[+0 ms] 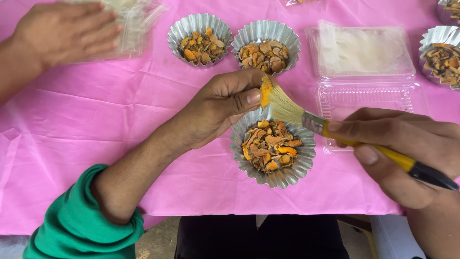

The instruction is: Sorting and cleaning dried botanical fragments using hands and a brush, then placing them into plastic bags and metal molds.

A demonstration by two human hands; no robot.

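Brushing step, by the look of it. Left hand [218, 108] pinching a small orange chip [266, 91] between thumb and fingertips, held up just above the near foil cup [273, 147]. Right hand [407, 153] wrapped around a yellow-handled paintbrush [335, 129], fingers closed on the handle, pale bristles fanned right against the chip. So: dusting off one dried piece at a time, over the cup it most likely belongs with.

Near cup already heaped with similar orange and brown slices. Two more fluted foil cups [200, 39] [266, 45] further back on the pink counter [86, 124], both filled with the same stuff, sitting side by side and nearly touching. Another filled cup [443, 55] at the right edge. Clear plastic clamshell box [364, 72] lying open between them, something whitish in the far half.

Somebody else's hand [57, 31] top left, resting flat on a clear plastic packet [136, 24]; blurry, can't tell more.

Next move, as a guess: needs light strokes so the chip doesn't flick out of that pinch, probably a turn of the piece to reach the other face, then a drop somewhere. Can't tell which cup counts as cleaned and which as waiting.
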